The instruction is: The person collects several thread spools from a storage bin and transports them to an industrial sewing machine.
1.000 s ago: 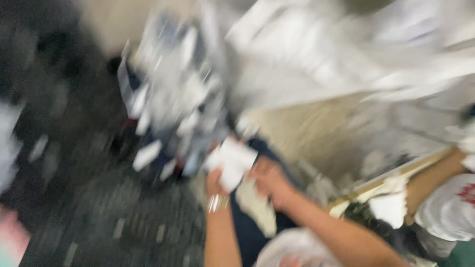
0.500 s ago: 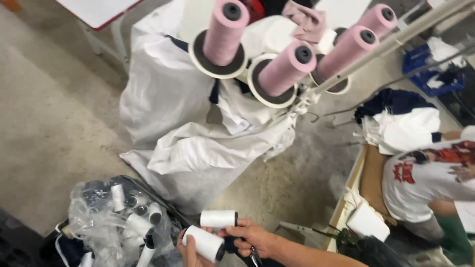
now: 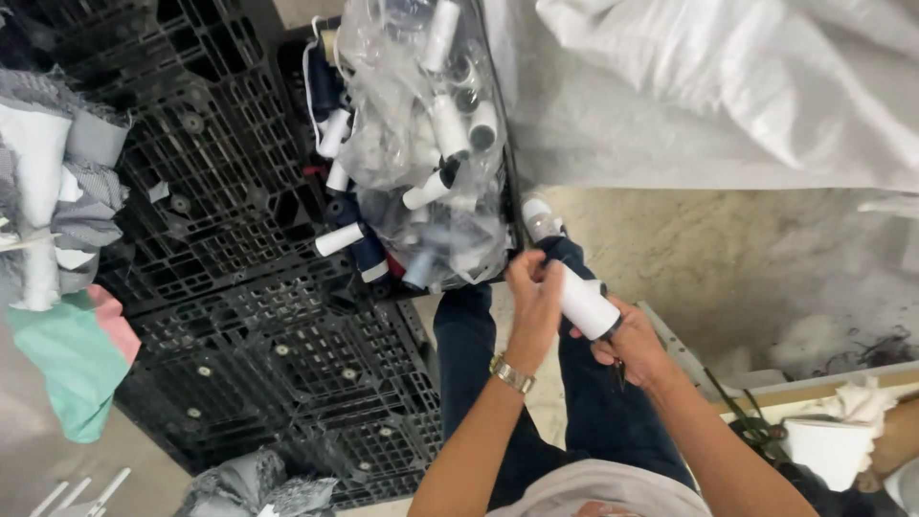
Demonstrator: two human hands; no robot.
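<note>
1. White thread spool (image 3: 586,300) sits between our 2 hands, above our dark trousers (image 3: 469,345).
2. Our right hand (image 3: 634,343) is clamped around its lower end.
3. Our left hand (image 3: 532,297) pinches its upper end.
4. We see a clear bag of spools (image 3: 421,144) just beyond, on black plastic pallets (image 3: 239,230).

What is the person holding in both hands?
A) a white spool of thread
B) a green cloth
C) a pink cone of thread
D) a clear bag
A: both the left hand and the right hand grip a white spool of thread above the person's dark trousers; the clear bag of spools lies apart on the black plastic pallet, and the green cloth lies off to the side.
</note>
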